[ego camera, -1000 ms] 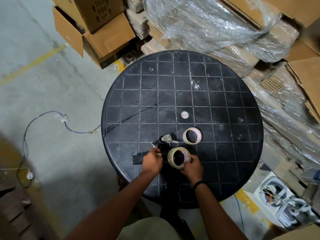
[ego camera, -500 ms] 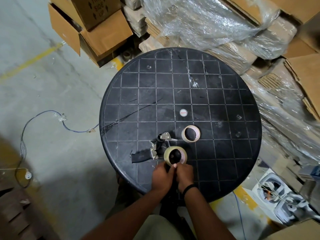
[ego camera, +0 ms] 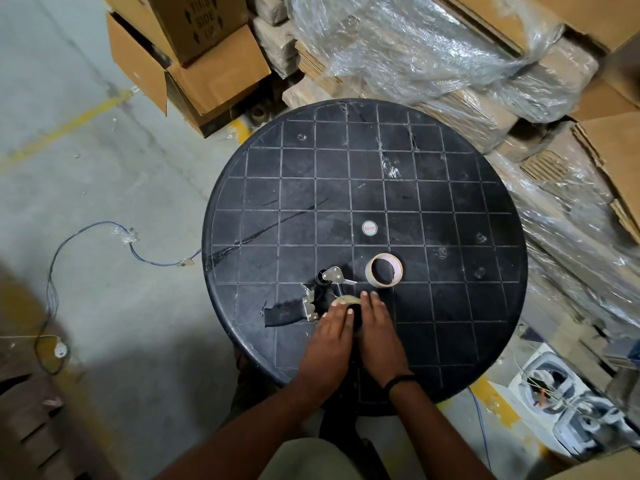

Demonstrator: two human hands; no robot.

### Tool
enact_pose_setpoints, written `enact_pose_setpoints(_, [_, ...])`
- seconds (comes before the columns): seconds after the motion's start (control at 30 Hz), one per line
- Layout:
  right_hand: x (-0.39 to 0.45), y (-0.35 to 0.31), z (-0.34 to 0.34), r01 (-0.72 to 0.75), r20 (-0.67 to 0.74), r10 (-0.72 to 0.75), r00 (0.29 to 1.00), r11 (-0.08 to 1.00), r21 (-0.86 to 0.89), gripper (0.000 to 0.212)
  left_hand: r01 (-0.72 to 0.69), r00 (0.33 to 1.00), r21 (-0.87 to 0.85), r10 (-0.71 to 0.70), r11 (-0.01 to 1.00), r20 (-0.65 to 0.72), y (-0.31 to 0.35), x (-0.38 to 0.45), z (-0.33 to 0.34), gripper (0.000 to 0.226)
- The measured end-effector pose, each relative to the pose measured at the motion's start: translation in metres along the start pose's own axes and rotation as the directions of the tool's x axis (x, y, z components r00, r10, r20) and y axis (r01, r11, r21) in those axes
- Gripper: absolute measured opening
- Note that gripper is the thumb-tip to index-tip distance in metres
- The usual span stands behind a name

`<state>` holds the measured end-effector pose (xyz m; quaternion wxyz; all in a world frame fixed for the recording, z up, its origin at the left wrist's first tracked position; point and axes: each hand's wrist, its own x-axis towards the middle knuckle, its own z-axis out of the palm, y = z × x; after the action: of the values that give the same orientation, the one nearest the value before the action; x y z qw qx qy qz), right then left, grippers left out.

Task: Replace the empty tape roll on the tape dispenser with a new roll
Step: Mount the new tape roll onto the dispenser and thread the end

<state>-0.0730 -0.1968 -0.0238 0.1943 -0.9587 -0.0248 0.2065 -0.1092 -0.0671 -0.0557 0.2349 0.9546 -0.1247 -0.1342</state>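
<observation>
A black tape dispenser (ego camera: 294,311) with metal parts lies on the round black table (ego camera: 450,237), handle pointing left. A new roll of clear tape (ego camera: 346,301) sits at its right end, mostly covered by my hands. My left hand (ego camera: 332,327) lies flat on the roll's left side, fingers extended. On the roll's right side my right hand (ego camera: 375,323) presses down, also flat. The empty cardboard roll (ego camera: 384,270) lies apart, just beyond my right fingertips.
A small white cap (ego camera: 369,227) marks the table's centre. Cardboard boxes (ego camera: 194,64) stand at the back left, and plastic-wrapped cardboard stacks (ego camera: 433,53) crowd the back and right. A blue wire (ego camera: 104,230) trails on the concrete floor at left.
Both hands have come together over the new roll and flattened onto it. The roll now lies lower on the dispenser and is mostly hidden. The camera has shifted slightly.
</observation>
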Motion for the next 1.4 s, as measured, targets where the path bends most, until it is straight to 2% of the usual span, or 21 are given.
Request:
enact_pose_setpoints(0.1, [-0.003, 0.0, 0.0, 0.179, 0.003, -0.18, 0.984, 0.976, -0.126, 0.064, -0.071, 0.99, 0.109, 0.057, 0.992, 0.127, -0.007, 0.001, 0.005, 0.068])
enact_pose_setpoints(0.2, [-0.001, -0.005, -0.008, 0.24, 0.046, -0.235, 0.971, 0.949, -0.206, 0.079, -0.076, 0.989, 0.171, 0.053, 0.982, 0.136, -0.009, -0.002, 0.001, 0.066])
enact_pose_setpoints(0.27, [0.001, -0.011, -0.015, 0.237, 0.091, -0.221, 0.971, 0.94, -0.247, 0.077, -0.094, 0.99, 0.178, 0.074, 0.979, 0.117, -0.012, -0.004, -0.002, 0.069])
enact_pose_setpoints(0.37, [0.006, -0.012, -0.007, 0.182, 0.071, -0.17, 0.983, 0.956, -0.231, 0.068, -0.061, 0.996, 0.18, 0.046, 0.982, 0.082, -0.015, -0.004, -0.005, 0.07])
enact_pose_setpoints(0.43, [0.008, -0.009, -0.001, 0.195, 0.091, -0.177, 0.98, 0.946, -0.259, 0.068, -0.065, 0.987, 0.19, 0.036, 0.98, 0.155, -0.013, -0.006, -0.006, 0.067])
enact_pose_setpoints(0.57, [-0.001, 0.003, 0.002, 0.209, 0.153, -0.166, 0.974, 0.921, -0.33, 0.061, -0.076, 0.996, 0.23, 0.064, 0.97, 0.059, -0.012, -0.001, -0.003, 0.062])
enact_pose_setpoints(0.8, [0.004, 0.008, 0.003, 0.218, 0.213, -0.151, 0.965, 0.915, -0.339, 0.057, -0.11, 0.98, 0.304, 0.052, 0.946, 0.192, -0.017, 0.013, -0.011, 0.064])
enact_pose_setpoints(0.97, [0.01, 0.008, 0.009, 0.214, 0.248, -0.116, 0.962, 0.885, -0.414, 0.054, -0.144, 0.973, 0.299, 0.08, 0.943, 0.216, -0.011, 0.018, -0.006, 0.062])
enact_pose_setpoints(1.1, [0.013, 0.001, 0.005, 0.201, 0.266, -0.083, 0.961, 0.866, -0.458, 0.051, -0.117, 0.98, 0.273, 0.066, 0.955, 0.19, -0.008, 0.016, 0.0, 0.065])
enact_pose_setpoints(1.17, [0.012, -0.005, 0.0, 0.212, 0.248, -0.104, 0.963, 0.86, -0.463, 0.043, -0.089, 0.98, 0.271, 0.036, 0.958, 0.195, -0.007, 0.015, 0.003, 0.066])
enact_pose_setpoints(1.27, [0.013, -0.007, -0.003, 0.21, 0.272, -0.089, 0.958, 0.863, -0.459, 0.061, -0.06, 0.98, 0.271, 0.005, 0.961, 0.199, -0.006, 0.013, 0.006, 0.071])
enact_pose_setpoints(1.4, [0.014, -0.008, -0.003, 0.216, 0.292, -0.089, 0.952, 0.871, -0.441, 0.064, -0.036, 0.98, 0.242, -0.014, 0.97, 0.2, -0.008, 0.016, 0.008, 0.079])
